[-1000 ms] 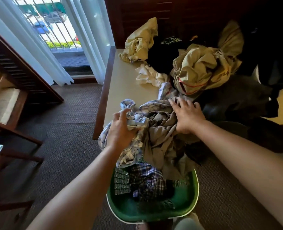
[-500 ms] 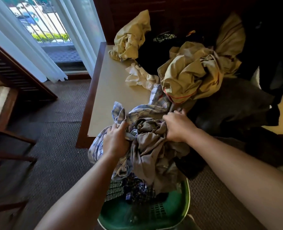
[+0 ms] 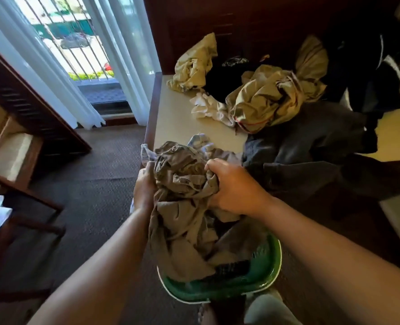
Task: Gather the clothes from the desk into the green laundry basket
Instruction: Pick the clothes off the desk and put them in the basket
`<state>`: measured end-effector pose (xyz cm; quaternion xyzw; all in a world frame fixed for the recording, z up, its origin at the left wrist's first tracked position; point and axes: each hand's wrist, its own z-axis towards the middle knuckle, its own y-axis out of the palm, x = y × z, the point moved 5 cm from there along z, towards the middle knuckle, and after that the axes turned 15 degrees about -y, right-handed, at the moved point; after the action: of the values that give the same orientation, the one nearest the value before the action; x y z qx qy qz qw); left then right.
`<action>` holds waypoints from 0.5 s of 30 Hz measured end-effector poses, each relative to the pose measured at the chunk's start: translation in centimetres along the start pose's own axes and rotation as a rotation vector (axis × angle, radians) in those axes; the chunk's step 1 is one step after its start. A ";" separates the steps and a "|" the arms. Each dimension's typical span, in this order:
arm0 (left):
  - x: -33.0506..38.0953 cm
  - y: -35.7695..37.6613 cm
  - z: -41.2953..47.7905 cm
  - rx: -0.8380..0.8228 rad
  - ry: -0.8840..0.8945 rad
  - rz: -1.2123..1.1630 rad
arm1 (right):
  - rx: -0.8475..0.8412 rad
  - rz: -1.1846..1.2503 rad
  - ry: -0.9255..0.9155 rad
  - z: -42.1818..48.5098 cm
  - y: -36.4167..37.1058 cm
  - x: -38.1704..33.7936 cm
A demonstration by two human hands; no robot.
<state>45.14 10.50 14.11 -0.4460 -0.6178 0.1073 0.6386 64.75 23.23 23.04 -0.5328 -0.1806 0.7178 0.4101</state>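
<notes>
A bundle of grey-brown and blue checked clothes (image 3: 182,200) hangs off the desk's front left corner over the green laundry basket (image 3: 268,270) on the floor. My left hand (image 3: 144,186) grips the bundle's left side and my right hand (image 3: 231,188) grips its right side. The bundle's lower end reaches down into the basket. On the desk (image 3: 173,120) lie a tan garment (image 3: 269,99), a pale yellow garment (image 3: 194,64), a white cloth (image 3: 208,109) and dark clothes (image 3: 306,148).
A glass door with white curtains (image 3: 60,66) stands at the back left. A wooden chair (image 3: 18,151) sits on the carpet at left. Dark wooden panelling (image 3: 217,19) backs the desk. A foot shows below the basket.
Both hands have closed on the checked and grey clothes and pulled them off the desk's edge toward the basket. The bundle now covers most of the basket's inside.
</notes>
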 end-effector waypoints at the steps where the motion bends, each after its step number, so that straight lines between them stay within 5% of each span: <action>1: -0.5 -0.5 -0.2 0.017 -0.023 0.026 | -0.003 -0.031 0.059 -0.8 0.5 0.6; 15: -9.7 0.1 -9.6 -0.186 -0.101 0.137 | -0.221 -0.080 0.731 -15.7 9.8 5.9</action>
<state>51.64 -0.33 8.83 -0.5384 -0.6248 0.1153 0.5536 74.62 19.19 6.77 -0.7872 -0.1195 0.4400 0.4153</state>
